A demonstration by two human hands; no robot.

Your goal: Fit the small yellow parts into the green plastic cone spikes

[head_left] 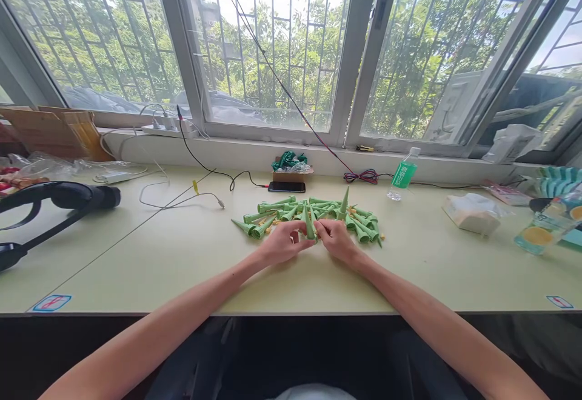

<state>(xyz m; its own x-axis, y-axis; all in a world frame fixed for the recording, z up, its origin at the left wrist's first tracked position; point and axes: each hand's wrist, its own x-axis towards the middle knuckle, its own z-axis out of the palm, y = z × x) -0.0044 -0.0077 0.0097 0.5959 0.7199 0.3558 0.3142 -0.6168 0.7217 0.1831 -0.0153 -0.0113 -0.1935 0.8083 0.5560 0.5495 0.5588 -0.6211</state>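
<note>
My left hand [284, 243] is closed around a green cone [309, 223], which points upward with its wide end near the tabletop. Close beside it, my right hand [339, 242] has its fingers pinched together at the cone's right side; what lies between those fingertips is hidden. Behind both hands spreads a pile of similar hollow green cones [364, 230], most lying on their sides. One cone [344, 203] stands upright among them. Small yellowish bits show between the cones.
A black phone [286, 187] on a cable lies behind the pile, before a small box [291, 173] of green material. A bottle [403, 174] and a tissue pack [473, 213] stand rightward. Headphones [59, 206] and a white cable [182, 203] are at left.
</note>
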